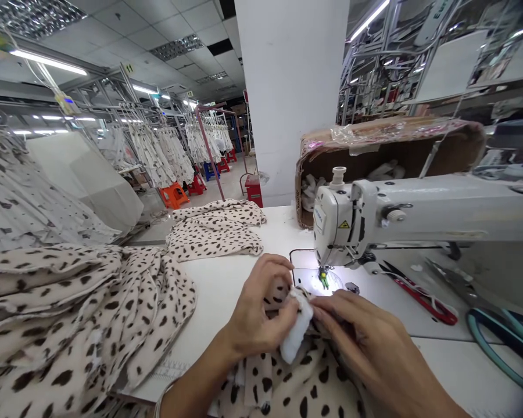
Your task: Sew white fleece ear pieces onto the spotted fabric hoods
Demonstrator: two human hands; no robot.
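Observation:
My left hand (265,307) is curled with thumb and fingers round an edge of spotted fabric (331,380), beige with dark spots. A small white fuzzy strip (297,332) sticks out between my two hands. My right hand (366,331) pinches the same fabric from the other side, its fingertips touching the white strip. Both hands are just in front of the sewing machine (344,223), near its lit needle area, with a green-yellow presser foot (323,278). The fabric hangs down over the table's near edge, its lower part out of view.
Spotted cloth pieces lie in a pile (82,313) at left and a folded stack (218,229) behind. Red-handled snips (422,296) and teal-handled scissors (501,331) rest at right. A cardboard box (392,136) with white scraps stands behind the machine, beside a white pillar (292,87).

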